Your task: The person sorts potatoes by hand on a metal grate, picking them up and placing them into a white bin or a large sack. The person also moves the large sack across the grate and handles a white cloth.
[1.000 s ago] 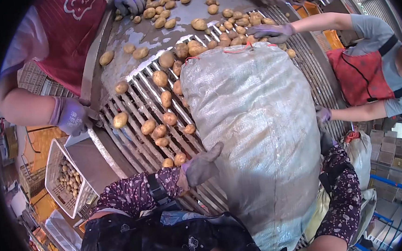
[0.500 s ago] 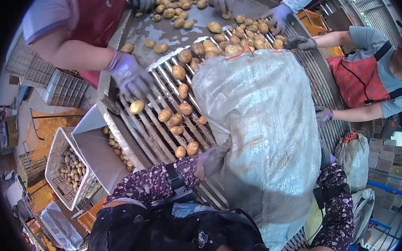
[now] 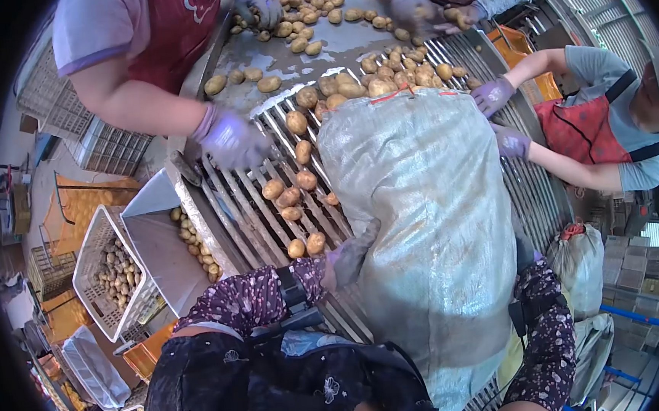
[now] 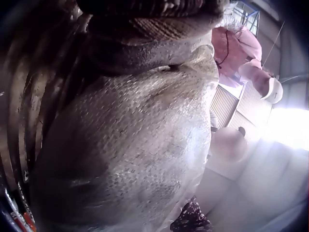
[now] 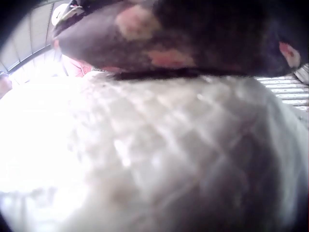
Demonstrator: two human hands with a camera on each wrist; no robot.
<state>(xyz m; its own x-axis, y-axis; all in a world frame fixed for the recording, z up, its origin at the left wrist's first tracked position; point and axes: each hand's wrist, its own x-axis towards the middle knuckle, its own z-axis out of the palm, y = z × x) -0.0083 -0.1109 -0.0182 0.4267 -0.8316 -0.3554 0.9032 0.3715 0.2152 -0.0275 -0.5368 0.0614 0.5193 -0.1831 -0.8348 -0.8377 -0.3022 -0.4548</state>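
A bulging white woven sack [image 3: 428, 198] with red string along its far end lies over the slatted bars [image 3: 251, 226] in front of me. My gloved left hand [image 3: 355, 259] grips the sack's cloth at its left side, where folds run up from the fingers. In the left wrist view the gloved fingers [image 4: 140, 55] press along the bunched cloth. My right hand [image 3: 524, 241] is at the sack's right side, mostly hidden by it; the right wrist view shows only the flowered sleeve [image 5: 174, 43] against the weave. Several potatoes [image 3: 289, 197] lie left of the sack.
More potatoes [image 3: 393, 71] crowd beyond the sack's far end. A person at left holds a gloved hand [image 3: 233, 140] over the bars. Another at right has gloved hands [image 3: 510, 143] beside the sack. A white crate [image 3: 109, 278] stands lower left; a tied sack [image 3: 580, 264] stands right.
My left hand has gone from an extended thumb beside the sack to gripping its cloth. The left person's hand has moved over the bars. The right person's far hand has come back beside the sack.
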